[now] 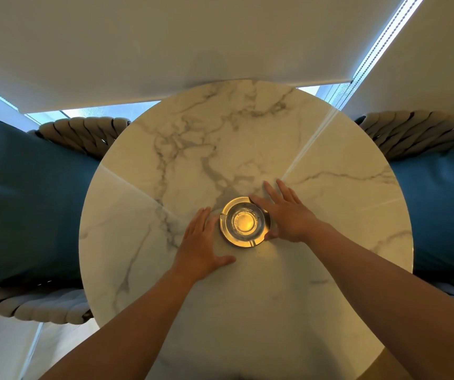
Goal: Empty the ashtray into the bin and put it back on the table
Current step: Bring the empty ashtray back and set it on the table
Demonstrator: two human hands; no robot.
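Observation:
A round glass ashtray with an amber glow stands near the middle of the round white marble table. Its bowl looks empty. My left hand lies flat on the table just left of the ashtray, fingers straight and fingertips close to its rim. My right hand lies palm down on the right side. Its index finger runs along the far rim and its thumb touches the near right rim, while the other fingers are spread flat. No bin is in view.
Two woven rope chairs flank the table, with a blue cushion on the left one and another blue cushion on the right one. A roller blind hangs right behind the table's far edge.

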